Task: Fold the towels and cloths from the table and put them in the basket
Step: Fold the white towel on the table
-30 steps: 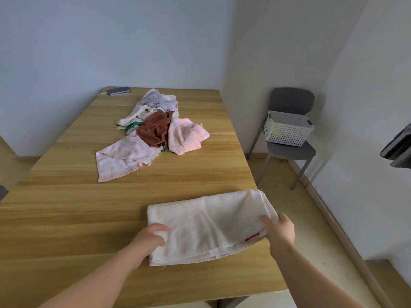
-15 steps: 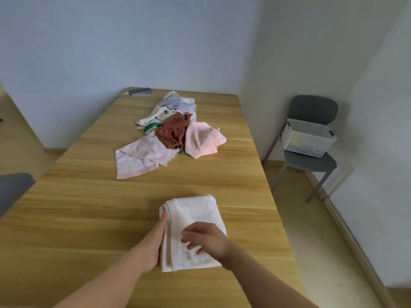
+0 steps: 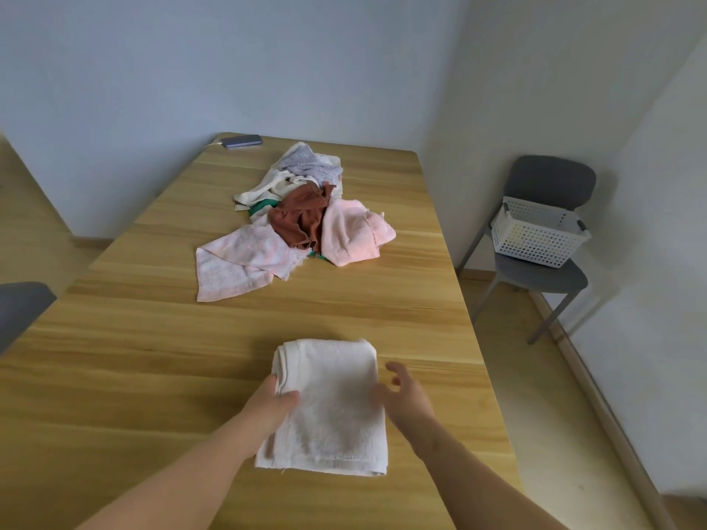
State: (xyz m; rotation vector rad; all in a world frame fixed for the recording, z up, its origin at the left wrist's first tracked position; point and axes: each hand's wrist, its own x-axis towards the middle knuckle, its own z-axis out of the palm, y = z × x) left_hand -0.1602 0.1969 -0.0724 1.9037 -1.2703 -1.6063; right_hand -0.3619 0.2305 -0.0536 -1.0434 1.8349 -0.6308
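A white towel (image 3: pixel 329 403) lies folded into a narrow rectangle on the wooden table (image 3: pixel 153 357), near the front edge. My left hand (image 3: pixel 273 405) pinches its left folded edge, thumb on top. My right hand (image 3: pixel 401 394) is at the towel's right edge with its fingers spread, blurred by motion and holding nothing. An unfolded pile of cloths (image 3: pixel 306 223) sits further back on the table: pink, brown, cream, lilac and green pieces. The white perforated basket (image 3: pixel 539 239) stands on a grey chair (image 3: pixel 543 277) to the right of the table.
A dark phone (image 3: pixel 243 140) with a cable lies at the table's far left corner. Another grey seat (image 3: pixel 19 307) shows at the left edge. Between the table's right side and the wall runs a strip of floor, where the chair stands.
The towel went from a wide rectangle to half that width. My right hand carried its right end over to the left, then came off to the towel's right edge.
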